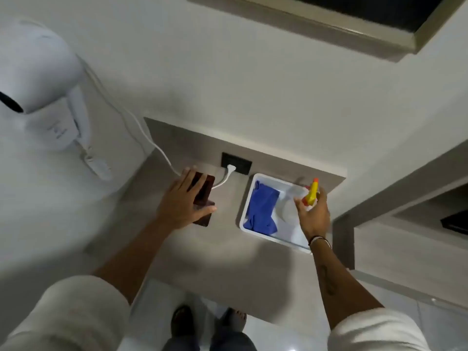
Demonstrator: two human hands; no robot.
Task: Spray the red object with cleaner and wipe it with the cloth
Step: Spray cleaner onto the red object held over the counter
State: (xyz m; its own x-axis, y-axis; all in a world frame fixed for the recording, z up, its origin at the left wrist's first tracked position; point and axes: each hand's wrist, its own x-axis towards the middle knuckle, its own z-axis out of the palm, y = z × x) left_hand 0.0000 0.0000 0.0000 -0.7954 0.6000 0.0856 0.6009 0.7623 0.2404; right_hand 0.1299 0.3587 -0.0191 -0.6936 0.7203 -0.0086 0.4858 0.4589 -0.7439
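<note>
The red object [203, 198], a flat dark-red slab, lay on the grey counter [222, 262] just in front of the black wall socket [236, 163]. The left hand [182, 201] rested flat on top of it, fingers spread and covering much of its surface rather than gripping it. A white cable [152, 140] ran from the socket past the slab's far corner up to a white hair dryer [43, 97] mounted on the wall at the left. To the right of the slab, well apart from it, sat a white tub [247, 198] holding a crumpled blue cloth [262, 211]. The right hand [314, 214] hovered over the tub's right side, fingers wrapped around the spray bottle [312, 192], whose yellow and orange trigger head stuck up above the knuckles. A bracelet [319, 240] circled that wrist.
</note>
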